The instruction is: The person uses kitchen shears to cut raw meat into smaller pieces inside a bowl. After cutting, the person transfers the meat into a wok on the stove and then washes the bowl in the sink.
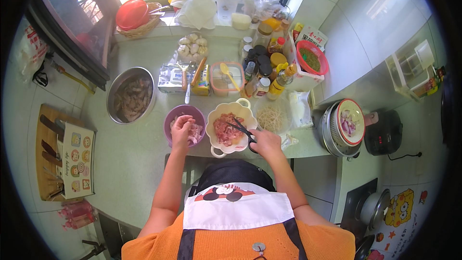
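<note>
My right hand (266, 143) grips black kitchen scissors (240, 126) by the handles. The blades point left, over a cream scalloped bowl (211, 130) with two loop handles. Cut pieces of pinkish-red raw meat (228, 130) fill the bowl's middle. Just left of it stands a purple bowl (169, 112) holding paler raw meat (195, 134). My left hand (181, 130) is over this purple bowl, its fingers curled together; whatever may be between them is hidden. A knife or peeler with a white end (187, 97) lies behind, its tip reaching toward the purple bowl.
At left sits a steel bowl (111, 97) of greyish shrimp-like food. Behind are garlic bulbs (192, 47), boxes and a lidded container (227, 81) with a yellow spoon. Bottles and jars (263, 70) crowd the right, near bean sprouts (270, 117) and stacked pots (329, 132). A knife block (50, 151) stands far left.
</note>
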Motion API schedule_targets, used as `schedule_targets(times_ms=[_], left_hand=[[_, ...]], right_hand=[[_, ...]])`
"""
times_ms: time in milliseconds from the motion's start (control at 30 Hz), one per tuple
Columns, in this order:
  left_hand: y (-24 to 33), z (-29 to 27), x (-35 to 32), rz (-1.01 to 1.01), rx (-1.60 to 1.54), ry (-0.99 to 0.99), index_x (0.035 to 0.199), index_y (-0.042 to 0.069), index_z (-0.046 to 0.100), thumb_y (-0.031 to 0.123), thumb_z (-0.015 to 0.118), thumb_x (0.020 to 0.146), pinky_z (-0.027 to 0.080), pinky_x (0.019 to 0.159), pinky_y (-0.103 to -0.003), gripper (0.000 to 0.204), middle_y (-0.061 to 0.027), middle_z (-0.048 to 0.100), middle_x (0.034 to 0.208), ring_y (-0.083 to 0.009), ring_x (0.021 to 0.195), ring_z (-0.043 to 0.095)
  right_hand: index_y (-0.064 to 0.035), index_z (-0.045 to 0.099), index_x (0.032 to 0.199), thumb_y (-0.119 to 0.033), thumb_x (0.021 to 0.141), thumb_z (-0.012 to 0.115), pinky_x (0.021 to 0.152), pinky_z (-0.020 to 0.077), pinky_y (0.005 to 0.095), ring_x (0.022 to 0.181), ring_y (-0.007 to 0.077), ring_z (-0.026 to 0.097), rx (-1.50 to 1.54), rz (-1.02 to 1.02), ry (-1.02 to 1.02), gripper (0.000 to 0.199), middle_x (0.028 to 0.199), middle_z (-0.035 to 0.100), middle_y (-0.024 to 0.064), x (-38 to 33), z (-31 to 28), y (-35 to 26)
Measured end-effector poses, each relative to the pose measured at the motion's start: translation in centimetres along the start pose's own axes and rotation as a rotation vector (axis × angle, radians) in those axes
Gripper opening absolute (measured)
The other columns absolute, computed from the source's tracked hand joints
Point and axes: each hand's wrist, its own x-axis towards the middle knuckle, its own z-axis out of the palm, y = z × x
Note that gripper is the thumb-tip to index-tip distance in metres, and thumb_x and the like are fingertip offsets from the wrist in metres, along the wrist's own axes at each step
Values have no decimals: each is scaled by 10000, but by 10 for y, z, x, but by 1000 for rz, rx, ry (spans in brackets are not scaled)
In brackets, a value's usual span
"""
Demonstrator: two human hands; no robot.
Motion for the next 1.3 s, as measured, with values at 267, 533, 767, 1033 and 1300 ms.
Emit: schedule_targets(times_ms=[267,533,767,1033,1300], left_hand=[[-15,-10,6,516,816,158,898,60,618,-12,477,702,429,773,-356,252,-96,602,876,-267,831,547],[-16,29,-16,507,796,37,937,42,623,-7,525,722,470,729,-308,241,-95,614,876,-195,814,593],[-23,78,-29,471,1200,-456,1117,94,528,82,637,698,462,807,-401,433,-139,537,1093,-319,1020,516],[-31,120,-14,432,1641,-675,1306,203,374,145,689,640,461,821,-466,739,-130,291,1358,-395,1213,322],[-65,121,11,137,1275,-680,978,134,637,208,661,678,489,748,-382,310,-169,586,1017,-314,903,593]], right_hand=[[-202,658,941,-209,699,596,590,500,371,742,236,645,-233,-245,22,250,757,644,73,35,25,-26],[-168,697,771,-157,756,560,579,500,310,744,163,664,-508,-126,13,138,770,676,34,51,11,11],[-199,668,960,-152,680,605,613,492,377,743,257,637,-218,-153,61,290,721,635,94,17,-23,16],[-263,622,1062,-187,697,607,668,491,422,769,300,624,19,20,63,374,781,645,99,-7,-29,20],[-280,610,1094,-240,713,600,679,489,421,777,299,626,138,46,63,383,808,652,105,-14,-20,34]])
